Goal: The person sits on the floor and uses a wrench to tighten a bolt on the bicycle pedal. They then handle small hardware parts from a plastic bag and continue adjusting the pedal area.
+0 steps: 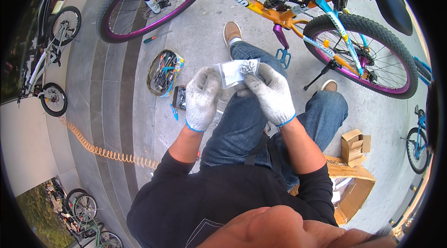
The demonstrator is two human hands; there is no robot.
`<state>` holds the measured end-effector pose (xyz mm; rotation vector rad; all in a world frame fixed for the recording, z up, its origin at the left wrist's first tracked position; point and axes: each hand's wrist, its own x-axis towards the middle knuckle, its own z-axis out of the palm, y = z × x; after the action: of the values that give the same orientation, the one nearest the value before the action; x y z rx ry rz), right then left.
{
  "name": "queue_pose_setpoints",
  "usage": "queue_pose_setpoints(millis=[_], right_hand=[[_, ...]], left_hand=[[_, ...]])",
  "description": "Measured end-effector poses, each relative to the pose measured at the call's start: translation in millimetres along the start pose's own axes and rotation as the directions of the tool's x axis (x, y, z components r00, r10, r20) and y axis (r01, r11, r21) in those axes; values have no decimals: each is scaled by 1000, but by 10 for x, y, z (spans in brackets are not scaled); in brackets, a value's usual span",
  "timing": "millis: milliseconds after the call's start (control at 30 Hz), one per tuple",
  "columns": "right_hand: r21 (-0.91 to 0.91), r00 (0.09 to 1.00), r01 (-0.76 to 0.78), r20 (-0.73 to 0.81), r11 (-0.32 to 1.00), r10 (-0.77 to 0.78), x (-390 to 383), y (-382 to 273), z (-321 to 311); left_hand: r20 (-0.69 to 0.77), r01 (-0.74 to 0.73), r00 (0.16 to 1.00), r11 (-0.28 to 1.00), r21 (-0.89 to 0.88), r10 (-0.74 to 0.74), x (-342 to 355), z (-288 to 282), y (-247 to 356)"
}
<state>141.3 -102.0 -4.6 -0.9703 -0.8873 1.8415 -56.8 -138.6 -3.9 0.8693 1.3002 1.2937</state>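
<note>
Between my two gloved hands is a small clear plastic bag [231, 74] with a white patch and several shiny metal parts [247, 67] bunched at its right end. My left hand [204, 95], in a whitish knit glove with a blue cuff, is closed with its fingertips at the bag's left edge. My right hand [271, 92], gloved alike, pinches the end with the metal parts between thumb and fingers. The bag is held above my jeans-clad leg [237, 131]. What the small parts are exactly cannot be made out.
Ahead stands an orange mountain bike [251, 3] on its kickstand [319, 74]. Left of my hands are a tool tub [164, 72], a small dark tray [180, 97] and a screwdriver [150, 40]. Cardboard boxes [356, 148] lie at the right; a coiled orange hose [107, 154] runs along the left.
</note>
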Motion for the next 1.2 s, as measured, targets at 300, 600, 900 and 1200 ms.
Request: queue_pose_setpoints(millis=[300,600,900,1200], right_hand=[[-8,1000,-14,11,1000,14,29,48,-36],[5,1000,6,-6,1000,-6,37,74,-24],[-123,996,12,-87,992,-23,37,43,-23],[-285,982,169,-38,944,-187,98,163,-74]], left_hand=[[26,27,999,1000,4,-27,-20,35,54],[3,23,1000,999,28,-23,1,28,32],[25,126,992,992,-17,-125,35,-32,-4],[68,165,986,946,-279,-152,1,26,-3]])
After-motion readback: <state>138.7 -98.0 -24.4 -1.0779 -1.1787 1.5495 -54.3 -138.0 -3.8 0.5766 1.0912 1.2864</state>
